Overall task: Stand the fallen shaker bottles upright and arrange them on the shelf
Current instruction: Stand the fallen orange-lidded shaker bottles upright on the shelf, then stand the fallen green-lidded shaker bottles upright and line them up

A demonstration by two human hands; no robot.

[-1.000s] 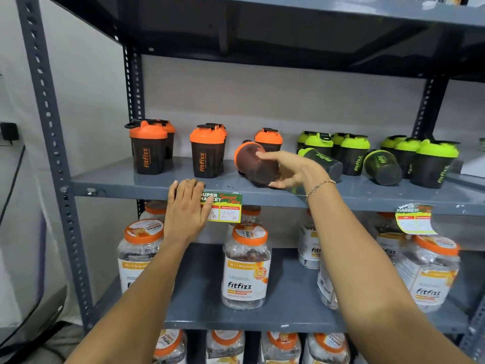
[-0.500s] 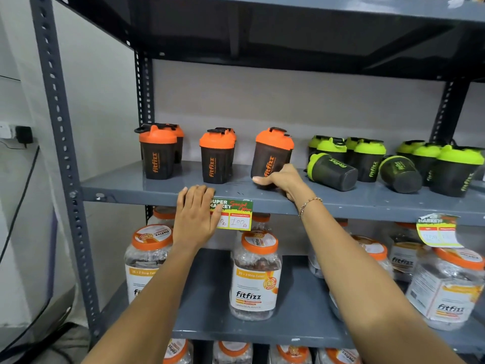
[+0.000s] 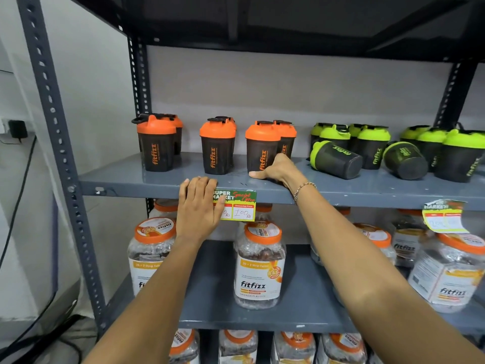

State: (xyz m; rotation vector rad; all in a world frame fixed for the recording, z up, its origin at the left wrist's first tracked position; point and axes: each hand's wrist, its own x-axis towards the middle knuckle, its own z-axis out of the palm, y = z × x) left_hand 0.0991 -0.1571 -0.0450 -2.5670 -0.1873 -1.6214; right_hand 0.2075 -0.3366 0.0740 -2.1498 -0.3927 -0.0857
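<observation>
Right hand [image 3: 275,169] gripping upright orange shaker [image 3: 262,147] | grey shelf [image 3: 126,179] | left hand [image 3: 199,206] flat

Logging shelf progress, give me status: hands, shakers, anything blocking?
Right hand at base of upright orange shaker. Left hand flat on shelf edge. Two green shakers lying down. Nothing blocking.

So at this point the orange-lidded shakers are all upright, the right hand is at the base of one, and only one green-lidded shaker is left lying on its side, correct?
Not quite: the head view shows two green-lidded shakers on their sides, one just right of the right hand and another further right. The rest holds: the orange-lidded shakers stand upright, and the right hand is at the base of one.
</observation>
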